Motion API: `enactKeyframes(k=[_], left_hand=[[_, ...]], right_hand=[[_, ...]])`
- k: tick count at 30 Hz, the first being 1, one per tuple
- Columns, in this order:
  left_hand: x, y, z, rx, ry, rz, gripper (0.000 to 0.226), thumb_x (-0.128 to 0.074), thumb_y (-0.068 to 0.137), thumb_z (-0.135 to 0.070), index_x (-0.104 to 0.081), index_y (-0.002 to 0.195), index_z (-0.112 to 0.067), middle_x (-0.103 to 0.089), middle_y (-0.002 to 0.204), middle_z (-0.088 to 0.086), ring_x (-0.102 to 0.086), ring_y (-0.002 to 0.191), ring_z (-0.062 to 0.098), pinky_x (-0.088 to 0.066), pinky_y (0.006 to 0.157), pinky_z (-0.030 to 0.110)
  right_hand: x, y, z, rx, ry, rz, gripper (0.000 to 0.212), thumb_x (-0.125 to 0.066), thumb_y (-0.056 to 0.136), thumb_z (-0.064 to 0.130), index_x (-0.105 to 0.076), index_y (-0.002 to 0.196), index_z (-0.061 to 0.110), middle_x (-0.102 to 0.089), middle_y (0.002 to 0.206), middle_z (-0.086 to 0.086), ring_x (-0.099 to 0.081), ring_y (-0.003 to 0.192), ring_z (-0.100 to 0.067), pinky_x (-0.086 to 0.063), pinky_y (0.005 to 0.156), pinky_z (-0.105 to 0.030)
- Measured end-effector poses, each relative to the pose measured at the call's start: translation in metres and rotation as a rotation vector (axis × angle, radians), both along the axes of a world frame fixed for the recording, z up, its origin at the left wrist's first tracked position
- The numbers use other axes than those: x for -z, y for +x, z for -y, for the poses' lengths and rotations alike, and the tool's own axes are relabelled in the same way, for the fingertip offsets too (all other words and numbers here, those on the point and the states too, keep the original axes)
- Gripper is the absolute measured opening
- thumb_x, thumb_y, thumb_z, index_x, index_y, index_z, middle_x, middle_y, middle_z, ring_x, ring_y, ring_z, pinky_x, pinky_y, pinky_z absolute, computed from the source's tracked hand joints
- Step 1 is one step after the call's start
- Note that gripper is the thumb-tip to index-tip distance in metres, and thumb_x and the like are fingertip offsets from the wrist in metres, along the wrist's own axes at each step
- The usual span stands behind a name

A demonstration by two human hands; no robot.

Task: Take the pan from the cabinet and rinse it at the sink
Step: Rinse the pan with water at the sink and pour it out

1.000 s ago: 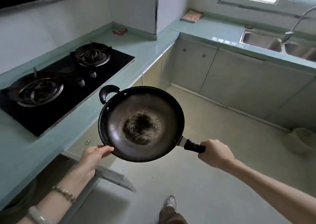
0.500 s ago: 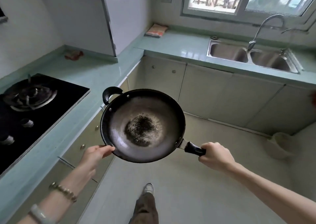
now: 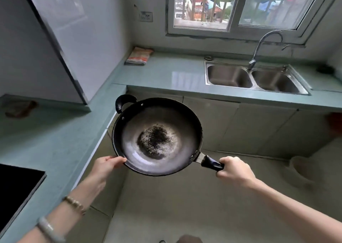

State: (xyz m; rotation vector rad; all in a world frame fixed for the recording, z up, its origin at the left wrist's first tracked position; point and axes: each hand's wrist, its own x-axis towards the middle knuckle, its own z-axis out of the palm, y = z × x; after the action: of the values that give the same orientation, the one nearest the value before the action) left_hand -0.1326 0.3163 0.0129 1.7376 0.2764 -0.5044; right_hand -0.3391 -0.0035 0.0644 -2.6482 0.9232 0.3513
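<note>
Head view: a round black metal pan [image 3: 157, 137] held in mid-air over the floor, well short of the double-basin steel sink [image 3: 253, 78].

The right hand [image 3: 235, 169] has a closed grip on the pan's black long handle [image 3: 211, 163]; the left hand [image 3: 107, 166] pinches the near rim, its fingers below the rim hidden. A dark speckled patch sits in the pan's middle; what it is cannot be told. The curved steel tap [image 3: 264, 44] stands behind the sink on the pale green tabletop [image 3: 162, 72]. A folded striped cloth [image 3: 139, 56] lies in the corner. The black hob [image 3: 16, 189] is cut off at the left edge; an orange thing [image 3: 335, 124] at the right edge is blurred.
</note>
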Motion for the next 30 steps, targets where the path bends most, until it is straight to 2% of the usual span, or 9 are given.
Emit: enactKeyframes(k=[4, 9, 12, 16, 18, 23, 27, 30], left_hand=[[-0.007, 0.066, 0.046, 0.003, -0.015, 0.011, 0.013, -0.079, 0.065, -0.006, -0.067, 0.07, -0.005, -0.067, 0.078, 0.013, -0.06, 0.086, 0.026, -0.044, 0.1, 0.039], [-0.005, 0.145, 0.108, 0.001, -0.022, 0.035, 0.01, -0.074, 0.07, 0.002, -0.065, 0.068, -0.003, -0.064, 0.046, -0.005, -0.059, 0.066, 0.017, -0.046, 0.077, 0.025], [-0.003, 0.197, 0.147, -0.016, -0.035, 0.044, 0.012, -0.074, 0.07, 0.004, -0.066, 0.066, -0.004, -0.064, 0.046, -0.005, -0.061, 0.055, 0.01, -0.047, 0.078, 0.024], [-0.004, 0.267, 0.197, -0.05, -0.054, 0.047, 0.012, -0.072, 0.069, 0.007, -0.066, 0.067, -0.003, -0.065, 0.047, -0.003, -0.06, 0.063, 0.017, -0.048, 0.078, 0.024], [-0.004, 0.302, 0.22, -0.048, -0.048, 0.045, 0.011, -0.073, 0.069, 0.006, -0.067, 0.067, -0.003, -0.066, 0.048, -0.002, -0.061, 0.06, 0.015, -0.05, 0.078, 0.024], [-0.002, 0.381, 0.272, -0.044, -0.056, 0.039, 0.01, -0.072, 0.069, 0.007, -0.068, 0.07, -0.003, -0.068, 0.051, -0.001, -0.064, 0.048, 0.007, -0.054, 0.061, 0.015], [0.006, 0.437, 0.305, -0.047, -0.049, 0.014, 0.008, -0.072, 0.069, 0.007, -0.068, 0.071, 0.0, -0.068, 0.056, 0.006, -0.066, 0.056, 0.018, -0.055, 0.072, 0.026], [0.017, 0.481, 0.328, -0.032, -0.015, 0.0, 0.01, -0.074, 0.068, 0.006, -0.068, 0.065, -0.002, -0.067, 0.051, 0.004, -0.065, 0.06, 0.022, -0.052, 0.074, 0.03]], right_hand=[[-0.001, 0.058, 0.038, 0.039, 0.004, 0.026, 0.004, -0.05, 0.065, 0.017, -0.047, 0.063, 0.015, -0.053, 0.06, 0.001, -0.055, 0.063, -0.026, -0.038, 0.05, -0.025], [0.008, 0.14, 0.093, 0.03, -0.009, 0.038, 0.013, -0.049, 0.064, 0.017, -0.057, 0.074, 0.015, -0.058, 0.063, 0.001, -0.058, 0.067, -0.027, -0.045, 0.058, -0.028], [0.014, 0.196, 0.133, 0.013, -0.003, 0.048, 0.017, -0.049, 0.065, 0.017, -0.061, 0.076, 0.018, -0.06, 0.065, 0.002, -0.059, 0.068, -0.027, -0.047, 0.061, -0.029], [0.013, 0.271, 0.188, -0.032, -0.012, 0.051, 0.015, -0.05, 0.065, 0.018, -0.061, 0.076, 0.019, -0.059, 0.062, 0.003, -0.057, 0.066, -0.026, -0.042, 0.056, -0.028], [0.01, 0.305, 0.214, -0.041, -0.012, 0.06, 0.013, -0.051, 0.064, 0.019, -0.06, 0.073, 0.018, -0.058, 0.061, 0.004, -0.057, 0.067, -0.026, -0.041, 0.055, -0.028], [0.008, 0.378, 0.264, -0.04, 0.006, 0.08, 0.016, -0.052, 0.066, 0.02, -0.063, 0.077, 0.02, -0.066, 0.07, 0.0, -0.061, 0.071, -0.027, -0.048, 0.064, -0.03], [0.018, 0.426, 0.292, -0.013, 0.025, 0.055, 0.004, -0.053, 0.067, 0.019, -0.056, 0.067, 0.016, -0.058, 0.062, -0.001, -0.059, 0.067, -0.028, -0.039, 0.051, -0.026], [0.029, 0.464, 0.307, 0.006, 0.024, 0.033, 0.008, -0.053, 0.069, 0.019, -0.049, 0.063, 0.018, -0.055, 0.061, -0.001, -0.057, 0.066, -0.028, -0.033, 0.048, -0.024]])
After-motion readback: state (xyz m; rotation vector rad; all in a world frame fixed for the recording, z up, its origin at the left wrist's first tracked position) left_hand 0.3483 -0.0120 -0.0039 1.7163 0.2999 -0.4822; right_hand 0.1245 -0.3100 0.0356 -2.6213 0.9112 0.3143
